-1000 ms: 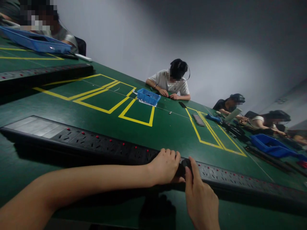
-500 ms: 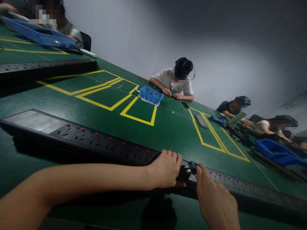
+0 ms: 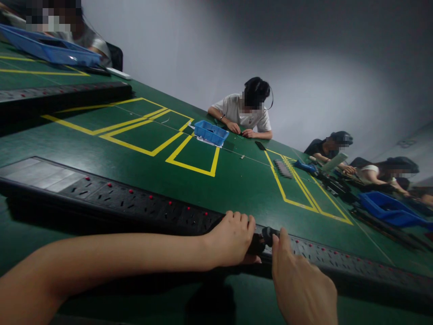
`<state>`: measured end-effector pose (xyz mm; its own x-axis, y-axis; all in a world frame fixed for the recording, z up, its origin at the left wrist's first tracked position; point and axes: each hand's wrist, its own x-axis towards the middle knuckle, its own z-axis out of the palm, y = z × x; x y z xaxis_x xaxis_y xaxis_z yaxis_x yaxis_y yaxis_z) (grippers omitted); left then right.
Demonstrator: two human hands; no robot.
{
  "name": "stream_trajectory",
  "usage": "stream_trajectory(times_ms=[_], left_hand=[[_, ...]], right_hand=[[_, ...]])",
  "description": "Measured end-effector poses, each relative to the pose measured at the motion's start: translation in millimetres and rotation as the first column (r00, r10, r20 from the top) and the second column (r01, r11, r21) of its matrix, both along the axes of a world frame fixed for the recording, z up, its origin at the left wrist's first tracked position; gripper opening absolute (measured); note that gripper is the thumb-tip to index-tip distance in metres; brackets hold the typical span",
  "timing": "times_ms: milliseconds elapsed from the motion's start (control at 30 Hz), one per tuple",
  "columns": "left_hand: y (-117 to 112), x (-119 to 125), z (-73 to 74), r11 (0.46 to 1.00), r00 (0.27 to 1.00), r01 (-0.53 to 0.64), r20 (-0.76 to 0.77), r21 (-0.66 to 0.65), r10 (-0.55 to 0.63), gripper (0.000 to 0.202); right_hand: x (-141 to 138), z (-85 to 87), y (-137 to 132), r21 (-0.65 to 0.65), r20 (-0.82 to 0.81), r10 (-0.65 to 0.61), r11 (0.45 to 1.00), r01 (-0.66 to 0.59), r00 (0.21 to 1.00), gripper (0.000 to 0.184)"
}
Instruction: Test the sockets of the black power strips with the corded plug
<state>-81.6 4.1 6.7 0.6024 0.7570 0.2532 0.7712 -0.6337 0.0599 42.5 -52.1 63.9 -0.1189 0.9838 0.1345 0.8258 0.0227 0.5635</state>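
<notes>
A long black power strip (image 3: pixel 135 205) with red switches runs across the near side of the green table (image 3: pixel 237 185). My left hand (image 3: pixel 232 239) lies over the strip with its fingers curled round the strip's edge. My right hand (image 3: pixel 299 284) reaches up from the lower right, and its fingertips pinch a small black plug (image 3: pixel 267 234) that sits on the strip right beside the left hand. Most of the right hand's fingers are hidden behind its back.
Yellow tape rectangles (image 3: pixel 192 158) mark the table's middle. A blue tray (image 3: pixel 210 132) stands in front of a seated person (image 3: pixel 245 113) across the table. Other people sit at the right with a blue bin (image 3: pixel 389 207), and another blue tray (image 3: pixel 50 47) and power strip (image 3: pixel 61 95) lie far left.
My right hand slid to the right along the strip and now pinches the black plug from its right side. The left hand has stayed in place on the strip.
</notes>
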Motion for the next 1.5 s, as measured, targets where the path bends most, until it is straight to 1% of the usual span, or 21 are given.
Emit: stream_trajectory(times_ms=[200,300,433,533,600,667,767,833,967,1067,1167,1267,1400,1500], left_hand=[[0,0,1.1,1.0,1.0,0.0,-0.003,0.001,0.0,0.073],[0,0,0.9,1.0,1.0,0.006,-0.005,-0.012,-0.006,0.072],[1,1,0.5,1.0,1.0,0.0,0.005,-0.025,0.0,0.075],[1,1,0.3,1.0,1.0,-0.006,0.012,-0.018,0.006,0.075],[1,1,0.4,1.0,1.0,-0.005,0.019,-0.013,0.005,0.075],[0,1,0.5,1.0,1.0,-0.007,0.02,-0.019,0.007,0.075],[0,1,0.9,0.999,1.0,-0.006,0.005,-0.033,0.006,0.076],[0,0,1.1,0.999,1.0,-0.003,-0.002,-0.033,0.003,0.076],[1,0,0.9,1.0,1.0,0.002,0.001,-0.017,-0.002,0.075],[1,1,-0.2,1.0,1.0,0.002,0.011,-0.01,-0.002,0.075],[1,1,-1.4,1.0,1.0,-0.005,0.021,0.004,0.005,0.075],[1,2,-1.7,1.0,1.0,-0.005,0.024,0.017,0.004,0.074],[1,0,-0.9,1.0,1.0,0.001,0.014,0.024,-0.001,0.074],[0,0,-0.6,1.0,1.0,0.01,0.0,0.022,-0.01,0.073]], right_hand=[[-1,-6.7,-8,0.006,-0.061,0.032,0.999,-0.031,0.998,0.049],[3,-4.2,-3,-0.015,-0.048,0.024,1.0,-0.024,0.999,0.048],[16,-0.7,10,-0.095,-0.035,-0.007,0.995,0.003,0.999,0.044],[24,-2.7,13,-0.108,-0.073,-0.024,0.994,0.016,0.997,0.043],[26,-4.9,12,-0.105,-0.084,-0.011,0.995,0.002,0.996,0.043],[25,-5.6,11,-0.082,-0.071,-0.002,0.997,-0.004,0.997,0.043],[18,-2.5,12,-0.038,-0.061,-0.047,0.998,0.045,0.997,0.041],[13,0.8,13,-0.042,-0.057,-0.06,0.997,0.058,0.997,0.04],[11,3.3,12,-0.046,-0.022,-0.018,0.999,0.017,1.0,0.041],[15,1.4,10,-0.016,-0.028,-0.021,1.0,0.02,0.999,0.041],[16,-0.2,7,-0.025,-0.04,-0.014,1.0,0.013,0.999,0.042],[10,-0.1,6,-0.034,-0.03,-0.021,0.999,0.02,0.999,0.042],[-2,0.2,7,-0.009,-0.012,-0.013,1.0,0.013,1.0,0.042],[-5,-0.7,9,-0.016,-0.011,0.0,1.0,0.0,1.0,0.042]])
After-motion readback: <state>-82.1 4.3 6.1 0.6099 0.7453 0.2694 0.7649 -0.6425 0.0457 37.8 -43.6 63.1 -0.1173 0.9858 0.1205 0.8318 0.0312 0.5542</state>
